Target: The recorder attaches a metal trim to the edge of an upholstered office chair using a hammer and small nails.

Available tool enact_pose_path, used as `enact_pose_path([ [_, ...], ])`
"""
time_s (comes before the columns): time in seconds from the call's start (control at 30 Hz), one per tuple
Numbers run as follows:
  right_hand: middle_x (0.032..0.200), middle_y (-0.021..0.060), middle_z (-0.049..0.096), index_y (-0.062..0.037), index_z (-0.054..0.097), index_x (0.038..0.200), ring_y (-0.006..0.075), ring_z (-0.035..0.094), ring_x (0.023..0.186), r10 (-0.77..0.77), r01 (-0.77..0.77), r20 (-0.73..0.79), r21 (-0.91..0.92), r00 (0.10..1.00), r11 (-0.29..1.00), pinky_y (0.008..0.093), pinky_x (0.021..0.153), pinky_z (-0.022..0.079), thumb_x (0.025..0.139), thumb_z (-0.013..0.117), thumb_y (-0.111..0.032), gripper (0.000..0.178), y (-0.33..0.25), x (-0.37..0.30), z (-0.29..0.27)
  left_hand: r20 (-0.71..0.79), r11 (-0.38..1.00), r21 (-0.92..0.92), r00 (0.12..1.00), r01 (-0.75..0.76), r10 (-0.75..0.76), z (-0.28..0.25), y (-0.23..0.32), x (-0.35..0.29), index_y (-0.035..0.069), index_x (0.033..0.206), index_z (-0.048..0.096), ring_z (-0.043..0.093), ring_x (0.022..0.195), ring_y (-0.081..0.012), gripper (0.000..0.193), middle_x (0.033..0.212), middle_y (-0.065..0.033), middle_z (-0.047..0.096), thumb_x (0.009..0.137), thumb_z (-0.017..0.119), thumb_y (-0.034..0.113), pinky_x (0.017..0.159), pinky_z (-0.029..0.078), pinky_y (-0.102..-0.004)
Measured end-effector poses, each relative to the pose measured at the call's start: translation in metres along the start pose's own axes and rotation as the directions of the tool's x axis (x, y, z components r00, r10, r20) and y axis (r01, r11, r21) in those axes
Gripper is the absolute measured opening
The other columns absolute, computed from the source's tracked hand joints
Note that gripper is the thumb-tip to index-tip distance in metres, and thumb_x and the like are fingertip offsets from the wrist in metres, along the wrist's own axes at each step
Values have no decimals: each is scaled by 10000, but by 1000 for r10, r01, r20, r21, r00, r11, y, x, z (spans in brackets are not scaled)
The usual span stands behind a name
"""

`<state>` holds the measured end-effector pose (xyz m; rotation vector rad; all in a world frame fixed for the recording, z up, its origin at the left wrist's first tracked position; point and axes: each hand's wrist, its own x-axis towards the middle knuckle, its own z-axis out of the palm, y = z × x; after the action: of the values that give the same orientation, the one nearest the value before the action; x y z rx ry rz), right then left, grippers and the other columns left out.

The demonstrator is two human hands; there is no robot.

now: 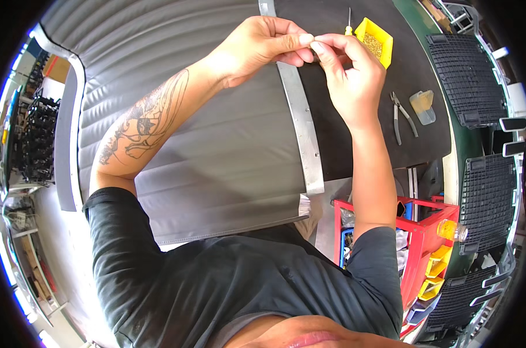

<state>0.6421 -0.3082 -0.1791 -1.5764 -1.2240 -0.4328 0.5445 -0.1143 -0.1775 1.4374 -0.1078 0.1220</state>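
Note:
Above the metal strip [297,116], my left hand [263,47] and my right hand [357,72] meet fingertip to fingertip. Both are closed in a pinch; whatever they grip is too small and too covered by the fingers to name. A quilted dark grey sheet [228,133] spreads under my left forearm, its edge running along the strip. Just beyond my right hand stands a yellow bin [386,55] with many tiny brass-coloured pieces. A screwdriver [348,29] with a yellow handle lies beside the bin.
Pliers [403,116] and a small clear plastic box [423,107] lie on the black tabletop [355,151] to the right. Near my right elbow stands a red cart [416,238] with a bottle [452,231] on it. Black grid panels [468,78] line the right side.

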Motion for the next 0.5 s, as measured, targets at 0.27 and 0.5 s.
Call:
enact_pose_path([
  [0.27, 896, 40, 721, -87, 791, 1001, 190, 713, 761, 187, -155, 177, -178, 966, 972, 312, 725, 558, 947, 813, -182, 112, 65, -9, 57, -460, 986, 164, 887, 41, 40, -89, -42, -16, -20, 1185, 730, 708, 968, -137, 308, 1049, -86, 789, 1074, 695, 264, 982, 564, -323],
  [0.5, 892, 13, 698, -128, 788, 925, 234, 705, 814, 125, -44, 205, -362, 971, 931, 371, 712, 552, 933, 796, -201, 74, 73, -16, 74, -488, 942, 324, 838, -87, 245, -106, -82, -2, 19, 1053, 702, 648, 838, -99, 211, 915, -32, 737, 1081, 674, 226, 800, 535, -269],
])
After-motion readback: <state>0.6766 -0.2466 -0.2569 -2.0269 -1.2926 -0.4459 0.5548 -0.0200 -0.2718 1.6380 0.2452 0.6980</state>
